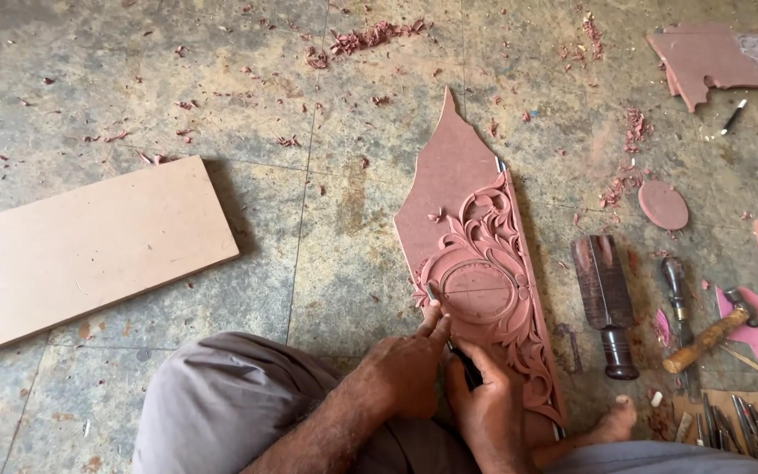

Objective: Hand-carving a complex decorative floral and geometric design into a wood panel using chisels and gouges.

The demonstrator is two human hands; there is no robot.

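While the reddish-brown carved wooden panel (475,263) lies flat on the stone floor (133,88), both hands crowd its lower edge. Left hand (410,369), fingers curled, pins a thin steel chisel (449,338) against the carved ring; right hand (489,408) wraps closed around its dark handle. Dark wooden mallet (607,303) lies just beside.

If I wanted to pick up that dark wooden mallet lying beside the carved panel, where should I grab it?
Grip the dark wooden mallet by its narrower turned handle, the end nearest the person, coming from above. It lies flat on the floor, the thick head pointing away, with a bare gap between it and the carved panel.
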